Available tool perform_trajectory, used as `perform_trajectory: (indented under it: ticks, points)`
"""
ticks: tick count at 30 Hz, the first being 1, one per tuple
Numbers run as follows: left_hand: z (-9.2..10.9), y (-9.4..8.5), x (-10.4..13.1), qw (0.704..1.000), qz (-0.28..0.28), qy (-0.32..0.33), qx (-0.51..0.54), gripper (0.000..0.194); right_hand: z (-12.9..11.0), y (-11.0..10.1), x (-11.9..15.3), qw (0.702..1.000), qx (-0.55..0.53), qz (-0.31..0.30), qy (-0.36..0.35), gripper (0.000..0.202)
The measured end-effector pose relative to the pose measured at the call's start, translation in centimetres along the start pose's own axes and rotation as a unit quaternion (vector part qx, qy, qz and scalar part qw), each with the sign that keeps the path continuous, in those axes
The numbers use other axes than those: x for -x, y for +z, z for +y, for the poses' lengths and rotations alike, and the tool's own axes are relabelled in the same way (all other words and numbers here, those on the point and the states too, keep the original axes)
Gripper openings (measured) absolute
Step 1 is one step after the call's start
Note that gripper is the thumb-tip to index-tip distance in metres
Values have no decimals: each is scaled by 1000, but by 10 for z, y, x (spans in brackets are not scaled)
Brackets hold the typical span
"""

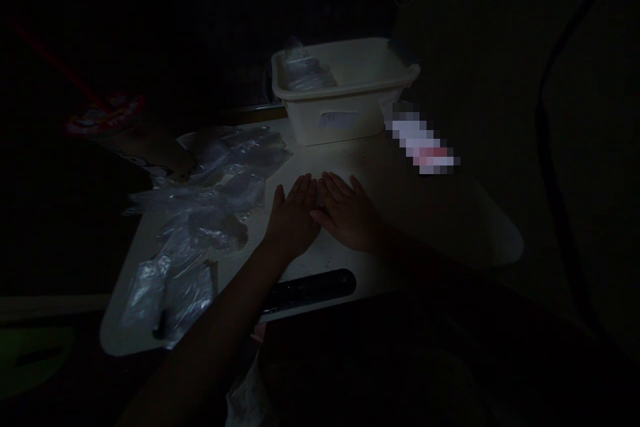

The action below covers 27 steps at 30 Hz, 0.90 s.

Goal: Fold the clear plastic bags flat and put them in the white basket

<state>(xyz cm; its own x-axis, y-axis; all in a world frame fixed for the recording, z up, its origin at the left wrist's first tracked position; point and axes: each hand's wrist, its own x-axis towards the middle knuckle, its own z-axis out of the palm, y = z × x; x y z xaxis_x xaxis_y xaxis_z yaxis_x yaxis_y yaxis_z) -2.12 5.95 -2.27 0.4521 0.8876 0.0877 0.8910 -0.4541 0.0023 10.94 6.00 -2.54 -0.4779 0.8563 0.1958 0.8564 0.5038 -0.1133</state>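
In the dim head view, my left hand [293, 219] lies palm down on the pale table [395, 203], its fingers stretched forward. Beside it, my right hand [349, 213] is also flat, fingers extended, with its thumb close to or touching the left hand. Neither hand holds anything. Several clear plastic bags [220, 197] are spread over the table's left side, left of my left hand. Between my wrists and the near edge is a dark elongated slot or object [310, 288]; the dimness hides which.
A cream plastic bin [340, 103] with clear plastic packets [307, 73] inside stands at the back. A blurred-out white and red item [420, 143] is right of it. A drink cup [145, 143] with a red straw stands at the left. A dark cable [543, 127] hangs at right.
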Motion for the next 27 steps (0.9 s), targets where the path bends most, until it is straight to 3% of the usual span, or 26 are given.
perform_trajectory:
  ticks: [27]
  points:
    - [0,0,-1,1000,-7,-4,-7,48,1,1,0,1000,4,-2,0,59]
